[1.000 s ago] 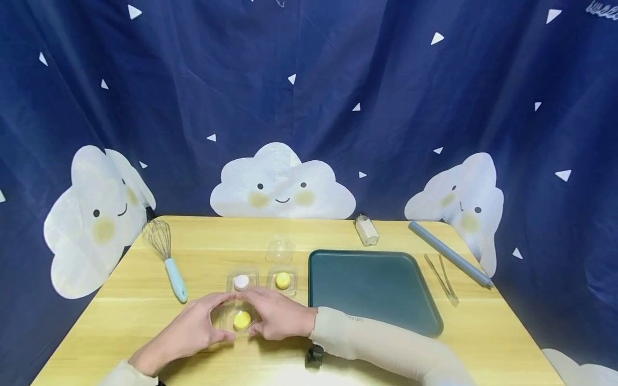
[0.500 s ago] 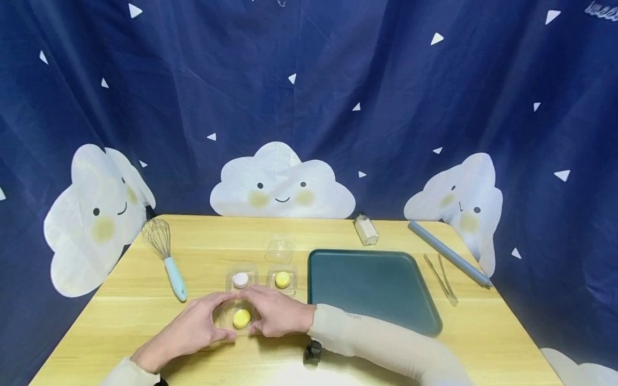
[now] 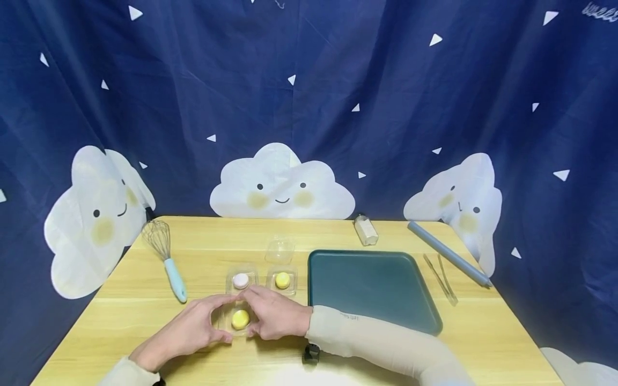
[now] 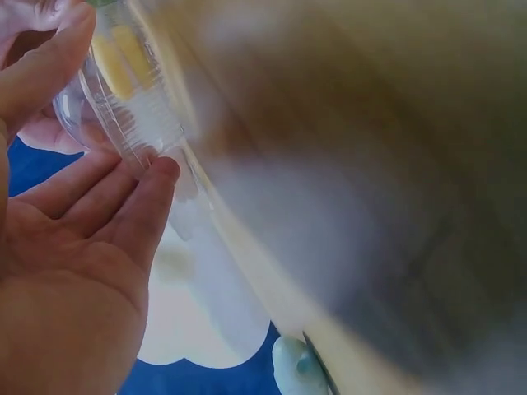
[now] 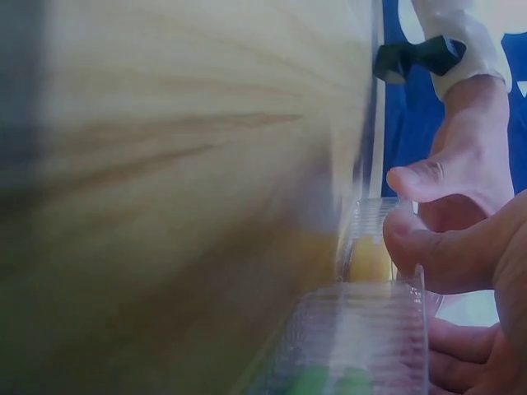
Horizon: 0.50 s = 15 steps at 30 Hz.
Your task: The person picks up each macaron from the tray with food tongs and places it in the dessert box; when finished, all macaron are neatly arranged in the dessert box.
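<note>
A clear plastic box [image 4: 152, 119] with a yellow macaron [image 3: 240, 320] inside stands on the table, near the front. My left hand [image 3: 193, 325] curls round its left side and my right hand [image 3: 278, 317] round its right, index fingers meeting at the far edge. In the left wrist view, a domed clear lid [image 4: 72, 107] sits over the box under the fingers. Just behind, one clear box holds a pale pink macaron [image 3: 240, 281] and another a yellow macaron [image 3: 282, 280]. A box with a green macaron [image 5: 309, 380] shows close up in the right wrist view; my right hand hides it from the head.
A loose clear lid [image 3: 280, 250] lies farther back. To the right is a dark green tray [image 3: 369, 287], then tongs [image 3: 441, 280] and a grey-blue rod [image 3: 451, 254]. A jar [image 3: 366, 230] lies at the back edge. A whisk [image 3: 168, 262] lies left.
</note>
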### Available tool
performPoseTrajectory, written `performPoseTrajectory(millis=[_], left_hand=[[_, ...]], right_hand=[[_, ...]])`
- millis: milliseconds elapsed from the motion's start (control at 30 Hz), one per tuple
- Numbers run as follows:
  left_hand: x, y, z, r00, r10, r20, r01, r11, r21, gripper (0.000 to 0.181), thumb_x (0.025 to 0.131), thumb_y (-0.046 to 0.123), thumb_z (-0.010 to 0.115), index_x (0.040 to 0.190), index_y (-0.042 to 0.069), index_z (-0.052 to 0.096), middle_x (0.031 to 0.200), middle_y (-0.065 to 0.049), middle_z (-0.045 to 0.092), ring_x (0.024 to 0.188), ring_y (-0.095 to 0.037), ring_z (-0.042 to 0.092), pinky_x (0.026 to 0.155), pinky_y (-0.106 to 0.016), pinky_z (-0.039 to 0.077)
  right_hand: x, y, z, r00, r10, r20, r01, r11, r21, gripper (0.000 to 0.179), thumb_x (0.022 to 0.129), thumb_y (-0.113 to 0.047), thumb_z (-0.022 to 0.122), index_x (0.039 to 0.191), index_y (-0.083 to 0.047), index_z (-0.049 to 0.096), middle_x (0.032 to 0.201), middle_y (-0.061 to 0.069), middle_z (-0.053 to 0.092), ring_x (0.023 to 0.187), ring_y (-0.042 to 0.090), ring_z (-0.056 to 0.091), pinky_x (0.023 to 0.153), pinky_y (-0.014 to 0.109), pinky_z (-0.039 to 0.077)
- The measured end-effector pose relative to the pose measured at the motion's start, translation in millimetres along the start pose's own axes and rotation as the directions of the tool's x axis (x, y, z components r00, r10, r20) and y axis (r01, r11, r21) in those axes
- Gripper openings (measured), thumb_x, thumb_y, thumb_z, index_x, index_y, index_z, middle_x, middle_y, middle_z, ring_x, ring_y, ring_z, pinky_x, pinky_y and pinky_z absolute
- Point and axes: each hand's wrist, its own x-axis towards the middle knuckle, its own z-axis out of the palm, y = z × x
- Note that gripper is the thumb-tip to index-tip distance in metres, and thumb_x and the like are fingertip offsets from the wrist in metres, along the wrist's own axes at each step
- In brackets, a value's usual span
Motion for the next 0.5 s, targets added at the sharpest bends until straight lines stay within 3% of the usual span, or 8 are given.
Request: performPoseTrajectory(millis=[167, 333, 500], left_hand=[[1.7, -0.2, 1.5, 0.999, 0.024, 0.022, -0.025, 0.999, 0.037, 0.077, 0.070, 0.033, 0.091, 0.139, 0.012, 0.060, 0.139, -0.008, 0.066, 0.128, -0.031, 0.062, 0.106, -0.050, 0.052], [1.5, -0.6, 3.1, 0.999, 0.035, 0.027, -0.036, 0.999, 0.039, 0.077, 0.071, 0.029, 0.091, 0.140, 0.014, 0.059, 0.140, -0.005, 0.064, 0.129, -0.029, 0.062, 0.107, -0.050, 0.052], [0.5, -1.0, 2.3, 1.000, 0.015, -0.012, -0.015, 1.000, 0.023, 0.075, 0.070, 0.038, 0.091, 0.136, 0.015, 0.063, 0.137, -0.003, 0.067, 0.127, -0.029, 0.063, 0.106, -0.053, 0.052]], right_hand=[[-0.5, 0.0, -1.8, 1.000, 0.014, 0.008, -0.014, 1.000, -0.020, 0.069, 0.082, -0.034, 0.084, 0.138, -0.012, 0.050, 0.138, 0.001, 0.057, 0.123, 0.007, 0.057, 0.107, 0.013, 0.047], [-1.1, 0.5, -2.8, 0.998, 0.062, 0.022, -0.063, 0.998, 0.021, 0.067, 0.085, -0.040, 0.081, 0.140, -0.015, 0.052, 0.142, -0.002, 0.057, 0.127, 0.007, 0.057, 0.108, 0.016, 0.048], [-1.7, 0.7, -0.7, 0.998, 0.068, -0.002, -0.068, 0.998, 0.013, 0.062, 0.089, -0.043, 0.076, 0.139, -0.015, 0.054, 0.141, -0.003, 0.060, 0.132, 0.009, 0.056, 0.112, 0.020, 0.047]])
